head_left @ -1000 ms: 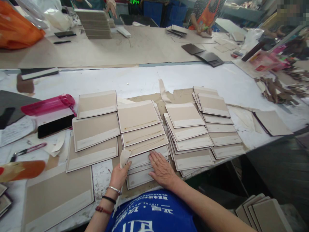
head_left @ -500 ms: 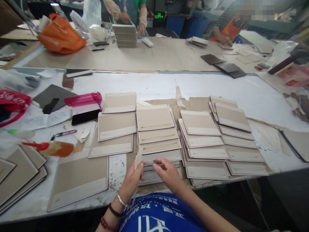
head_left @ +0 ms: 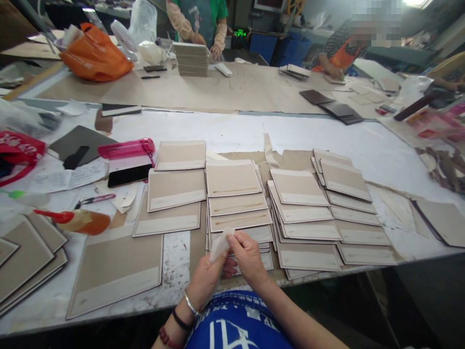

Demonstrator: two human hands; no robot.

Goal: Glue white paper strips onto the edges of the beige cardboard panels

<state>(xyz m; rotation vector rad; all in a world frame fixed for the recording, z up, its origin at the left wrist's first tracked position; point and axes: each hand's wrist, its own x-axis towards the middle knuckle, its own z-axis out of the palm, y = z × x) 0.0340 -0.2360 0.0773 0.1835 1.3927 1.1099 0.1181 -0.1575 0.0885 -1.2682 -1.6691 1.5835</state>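
My left hand is closed around a pale, thin strip, which looks like paper or cloth. At the strip's upper end, the thumb and fingers of my right hand are pinched together on it. Both hands hover over the near end of a column of overlapping beige panels with dark edges. Thin yellowish lines of what looks like glue run along the lower part of several of these panels. Whether one strip or a few are in my left hand, I cannot tell.
More beige panels overlap in columns to the right, others to the left. A red-tipped bottle of amber liquid lies left, near a phone and a pink bottle. Two people work at the far table.
My right hand has moved left and closed on the strip's upper end; before, it was apart from it with loose fingers. The strip has tilted to the right.
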